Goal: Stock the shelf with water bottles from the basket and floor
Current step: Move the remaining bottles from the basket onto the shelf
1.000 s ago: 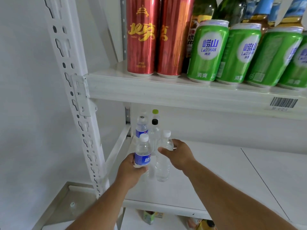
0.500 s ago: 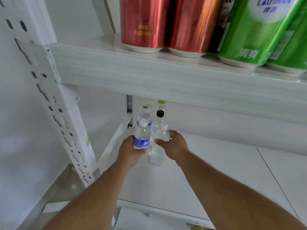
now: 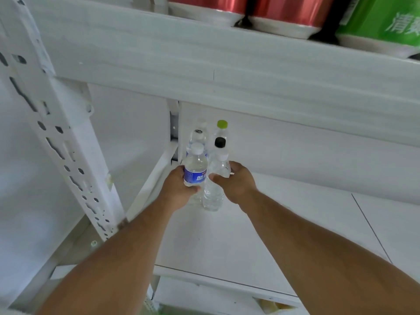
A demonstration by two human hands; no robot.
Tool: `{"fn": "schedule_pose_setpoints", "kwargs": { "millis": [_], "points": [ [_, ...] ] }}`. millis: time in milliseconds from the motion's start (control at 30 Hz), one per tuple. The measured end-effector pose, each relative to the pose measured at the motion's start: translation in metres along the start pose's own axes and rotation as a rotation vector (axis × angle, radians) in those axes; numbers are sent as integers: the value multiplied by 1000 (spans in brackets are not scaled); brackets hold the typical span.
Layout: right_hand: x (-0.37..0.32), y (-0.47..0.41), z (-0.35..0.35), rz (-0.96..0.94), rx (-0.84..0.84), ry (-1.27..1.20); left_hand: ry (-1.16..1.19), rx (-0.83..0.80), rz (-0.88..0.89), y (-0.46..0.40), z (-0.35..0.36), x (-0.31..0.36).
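Clear plastic fills both hands. The left hand (image 3: 176, 189) has its fingers (image 3: 193, 190) curled round a blue-label bottle (image 3: 195, 169), and the right hand (image 3: 236, 181) has its fingers (image 3: 214, 178) wrapped round a plain bottle (image 3: 213, 192). The two bottles touch each other between the hands.

Over the last second both hands have carried their bottles deeper along the shelf (image 3: 261, 223), toward its rear left corner. The pair now stands just in front of the bottles stocked there: a white-cap bottle (image 3: 198, 135) just beyond the left fingers, then a black-cap bottle (image 3: 220, 142) and a green-cap bottle (image 3: 222, 125) beyond the right fingers. The plain bottle's base looks to be on or barely above the shelf; the other bottle's base is hidden behind the left hand, so I cannot tell whether it is down.

I judge the placing nearly finished: these two close a third row, and what remains is to let go and go back for more. Neither the basket nor the floor stock is in view. Above, red cans (image 3: 286, 13) and a green can (image 3: 384, 21) line the upper shelf (image 3: 227, 71).
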State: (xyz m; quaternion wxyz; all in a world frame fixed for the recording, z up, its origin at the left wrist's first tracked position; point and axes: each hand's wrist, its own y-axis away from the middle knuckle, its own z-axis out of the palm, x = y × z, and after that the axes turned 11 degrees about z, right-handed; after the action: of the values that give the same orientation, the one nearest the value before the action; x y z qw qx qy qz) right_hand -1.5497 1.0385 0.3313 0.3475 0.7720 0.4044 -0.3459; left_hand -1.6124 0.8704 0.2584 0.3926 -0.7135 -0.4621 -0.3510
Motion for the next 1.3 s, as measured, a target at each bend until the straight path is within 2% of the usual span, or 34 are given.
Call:
{"fn": "schedule_pose_setpoints", "kwargs": {
  "millis": [300, 500, 700, 1000, 1133, 1300],
  "points": [
    [11, 5, 2, 25, -57, 17, -98, -83, -79, 12, 2, -6],
    [22, 21, 2, 78, -73, 61, -153, -181, -214, 40, -5, 8],
    [33, 59, 2, 151, -49, 173, -348, -328, -132, 74, -24, 35],
    [62, 136, 15, 45, 30, 606, -592, -559, 41, 137, -41, 56],
    [72, 163, 18, -5, 5, 725, -645, -605, 46, 165, -43, 66],
    [81, 196, 12, -66, 14, 757, -693, -609, 42, 198, -44, 84]
  ]
}}
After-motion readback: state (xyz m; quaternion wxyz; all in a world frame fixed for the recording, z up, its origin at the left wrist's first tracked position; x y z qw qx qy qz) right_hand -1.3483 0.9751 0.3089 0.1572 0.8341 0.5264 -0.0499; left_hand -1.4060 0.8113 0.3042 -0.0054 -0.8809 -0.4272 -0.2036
